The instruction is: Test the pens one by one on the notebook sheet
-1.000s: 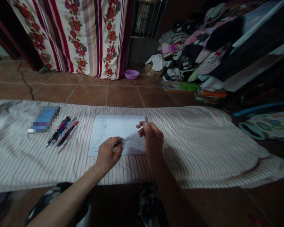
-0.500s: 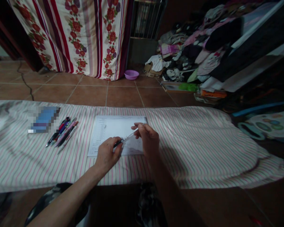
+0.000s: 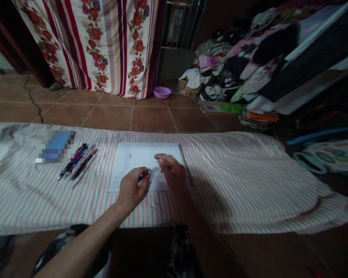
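Above a spiral notebook (image 3: 143, 152) my left hand (image 3: 131, 186) is closed on a short dark pen barrel (image 3: 145, 175). My right hand (image 3: 174, 173), at the right of the page, pinches a thin pale pen part (image 3: 156, 166), perhaps a refill or clear tube. Its lower end points at the tip of the barrel; whether the two touch or join is too small to tell. Printed lines run down the page's left side, and the hands cover its lower part. Left of the notebook lies a bundle of pens (image 3: 79, 162).
A striped cloth (image 3: 234, 173) covers the low surface. At its far left sits a blurred blue item (image 3: 56, 146). Beyond, on the tiled floor, are a purple basin (image 3: 162, 92), a floral curtain (image 3: 110, 50) and a heap of clothes (image 3: 234, 58).
My right hand has moved left, closer to my left hand, uncovering more of the notebook's spiral edge. My left hand keeps its place with the dark barrel.
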`<state>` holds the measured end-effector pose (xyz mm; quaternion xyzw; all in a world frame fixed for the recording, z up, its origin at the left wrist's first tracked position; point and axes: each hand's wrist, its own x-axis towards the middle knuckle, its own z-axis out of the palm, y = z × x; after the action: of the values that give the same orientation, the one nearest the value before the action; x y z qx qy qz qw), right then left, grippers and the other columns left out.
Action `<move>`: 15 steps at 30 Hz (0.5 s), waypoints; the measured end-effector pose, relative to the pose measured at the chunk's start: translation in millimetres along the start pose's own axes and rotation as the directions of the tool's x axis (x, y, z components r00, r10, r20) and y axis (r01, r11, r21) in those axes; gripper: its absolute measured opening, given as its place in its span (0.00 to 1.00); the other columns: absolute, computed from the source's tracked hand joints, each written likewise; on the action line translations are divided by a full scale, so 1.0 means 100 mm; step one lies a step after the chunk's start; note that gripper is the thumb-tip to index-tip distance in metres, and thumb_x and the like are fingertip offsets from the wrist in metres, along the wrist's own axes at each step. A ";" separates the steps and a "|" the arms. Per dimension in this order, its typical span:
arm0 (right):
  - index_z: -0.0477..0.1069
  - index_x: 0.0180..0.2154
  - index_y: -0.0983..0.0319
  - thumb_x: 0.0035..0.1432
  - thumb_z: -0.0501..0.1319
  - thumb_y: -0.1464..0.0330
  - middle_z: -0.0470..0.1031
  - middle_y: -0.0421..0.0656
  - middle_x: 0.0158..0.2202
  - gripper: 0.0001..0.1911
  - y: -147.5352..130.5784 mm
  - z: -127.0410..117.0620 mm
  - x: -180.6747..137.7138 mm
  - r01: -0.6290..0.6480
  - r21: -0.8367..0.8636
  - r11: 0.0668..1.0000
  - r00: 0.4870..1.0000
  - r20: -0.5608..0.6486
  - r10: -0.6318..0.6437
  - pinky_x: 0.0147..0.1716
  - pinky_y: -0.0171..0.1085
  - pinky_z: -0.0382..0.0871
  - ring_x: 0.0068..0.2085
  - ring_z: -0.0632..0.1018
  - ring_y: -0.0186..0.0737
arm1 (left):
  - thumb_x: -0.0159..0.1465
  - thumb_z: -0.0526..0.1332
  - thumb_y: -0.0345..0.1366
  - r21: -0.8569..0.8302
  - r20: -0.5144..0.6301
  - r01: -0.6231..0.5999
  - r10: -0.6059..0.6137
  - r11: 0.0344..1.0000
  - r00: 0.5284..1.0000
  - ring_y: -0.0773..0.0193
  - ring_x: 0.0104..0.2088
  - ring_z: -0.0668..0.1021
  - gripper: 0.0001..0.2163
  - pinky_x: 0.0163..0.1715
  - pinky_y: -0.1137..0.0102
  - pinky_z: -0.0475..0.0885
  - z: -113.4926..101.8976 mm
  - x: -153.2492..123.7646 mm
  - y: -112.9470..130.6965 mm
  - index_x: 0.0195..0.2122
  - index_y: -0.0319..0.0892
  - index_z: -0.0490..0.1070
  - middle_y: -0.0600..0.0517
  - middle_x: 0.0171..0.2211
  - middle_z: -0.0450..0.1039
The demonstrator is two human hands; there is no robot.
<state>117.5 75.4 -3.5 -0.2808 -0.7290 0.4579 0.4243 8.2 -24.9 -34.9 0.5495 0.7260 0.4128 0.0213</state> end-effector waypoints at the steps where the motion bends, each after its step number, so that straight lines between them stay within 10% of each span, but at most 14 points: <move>1: 0.75 0.36 0.58 0.58 0.55 0.63 0.76 0.44 0.39 0.11 0.00 0.01 0.00 0.004 0.003 1.000 1.000 0.011 -0.004 0.26 0.32 0.68 0.35 0.75 0.36 | 0.61 0.55 0.35 -0.006 -0.003 0.003 -0.003 1.000 1.000 0.64 0.31 0.77 0.06 0.33 0.70 0.71 0.00 0.00 0.00 0.37 0.43 0.68 0.51 0.30 0.75; 15: 0.74 0.40 0.57 0.59 0.55 0.64 0.77 0.44 0.40 0.12 0.03 0.12 -0.08 0.012 -0.007 1.000 0.996 0.087 -0.011 0.29 0.33 0.73 0.38 0.77 0.37 | 0.61 0.55 0.35 -0.050 -0.045 0.042 -0.045 0.998 0.998 0.66 0.30 0.76 0.05 0.32 0.71 0.70 -0.04 0.02 0.01 0.36 0.43 0.69 0.53 0.29 0.74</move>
<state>110.9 65.5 -11.2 -0.2580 -0.7503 0.4644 0.3936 6.2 -25.8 -31.0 0.5233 0.7277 0.4425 0.0273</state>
